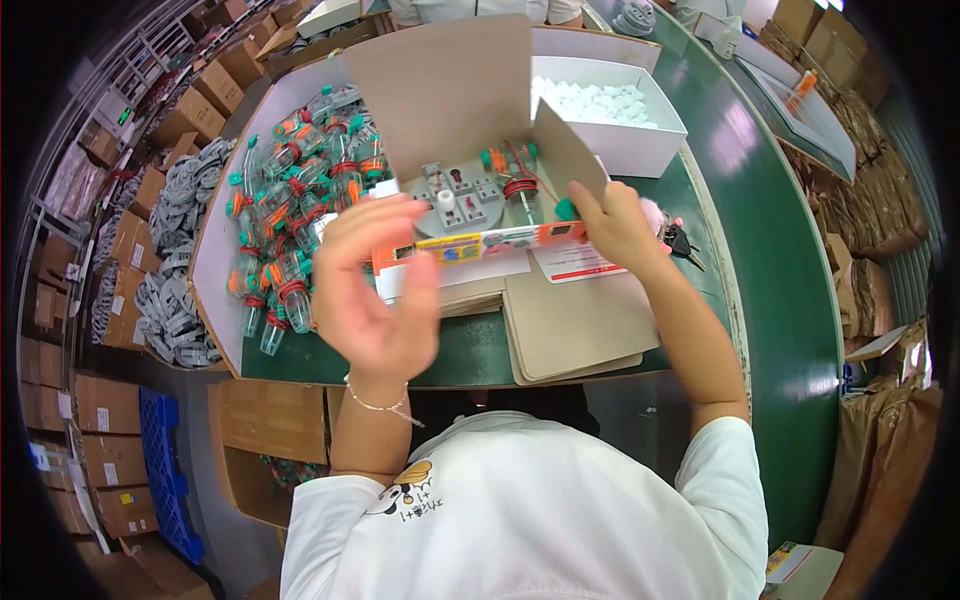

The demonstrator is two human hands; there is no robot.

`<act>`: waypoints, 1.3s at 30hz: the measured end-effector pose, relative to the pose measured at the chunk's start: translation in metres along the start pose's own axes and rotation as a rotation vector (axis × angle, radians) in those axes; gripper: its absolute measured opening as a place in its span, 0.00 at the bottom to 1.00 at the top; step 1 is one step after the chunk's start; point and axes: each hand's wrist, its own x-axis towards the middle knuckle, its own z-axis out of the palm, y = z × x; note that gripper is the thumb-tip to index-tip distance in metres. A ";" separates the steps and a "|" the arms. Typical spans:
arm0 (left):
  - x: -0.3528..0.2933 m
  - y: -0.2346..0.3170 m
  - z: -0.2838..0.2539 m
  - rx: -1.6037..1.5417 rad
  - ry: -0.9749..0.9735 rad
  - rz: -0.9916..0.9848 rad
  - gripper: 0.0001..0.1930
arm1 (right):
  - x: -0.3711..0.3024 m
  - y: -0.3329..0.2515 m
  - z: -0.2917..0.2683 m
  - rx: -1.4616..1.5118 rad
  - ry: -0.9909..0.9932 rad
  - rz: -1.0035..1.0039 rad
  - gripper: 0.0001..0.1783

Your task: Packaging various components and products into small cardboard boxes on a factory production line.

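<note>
An open cardboard box (455, 95) with a raised lid and a colourfully printed front sits before me. Inside it lie a grey plastic piece (455, 210) with small parts on it and a clear plastic bottle (522, 205) with green and orange-red ends. My right hand (620, 230) grips the box's right side wall, fingers bent over its edge. Blurred by motion, my left hand (375, 290) is by the box's front left corner, thumb and fingers apart, nothing seen in it. Whether it touches the box I cannot tell.
Many similar bottles (290, 215) fill a white-walled bin at left. A white box (630, 140) of small white pieces stands behind. Flat cardboard sheets (575, 325) lie in front; keys (682, 243) lie at right. Brown cartons (105, 405) line the left side. Another person (480, 10) is across.
</note>
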 end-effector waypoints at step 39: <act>-0.079 -0.072 -0.046 0.486 -0.314 -0.769 0.46 | 0.018 -0.018 0.025 -0.436 0.005 -0.418 0.17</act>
